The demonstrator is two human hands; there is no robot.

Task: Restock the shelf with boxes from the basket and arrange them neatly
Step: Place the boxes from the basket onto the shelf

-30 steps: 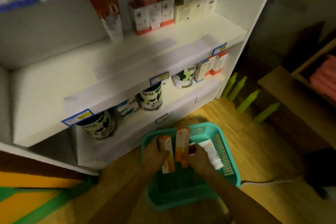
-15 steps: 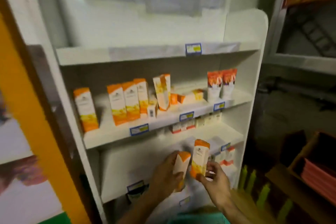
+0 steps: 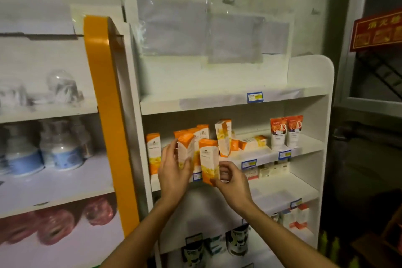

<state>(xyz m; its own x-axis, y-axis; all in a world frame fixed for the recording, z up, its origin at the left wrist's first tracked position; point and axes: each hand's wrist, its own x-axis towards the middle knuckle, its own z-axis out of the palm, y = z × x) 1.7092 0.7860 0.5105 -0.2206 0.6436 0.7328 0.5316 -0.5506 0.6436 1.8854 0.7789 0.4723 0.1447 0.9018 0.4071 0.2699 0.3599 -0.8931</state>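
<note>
A single head-worn wide-angle view faces forward, close to a white shelf unit [image 3: 309, 93]. Both forearms rise from the bottom edge, hands gripping at frame centre; shelves bow around that grip toward every edge.

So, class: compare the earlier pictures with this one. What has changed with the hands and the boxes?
Both hands rose from the basket to the shelf. The left hand and right hand each carried up one orange box, left box and right box, now level with the standing row. Each hand's hold is unchanged; the shelf stock has not moved.
</note>
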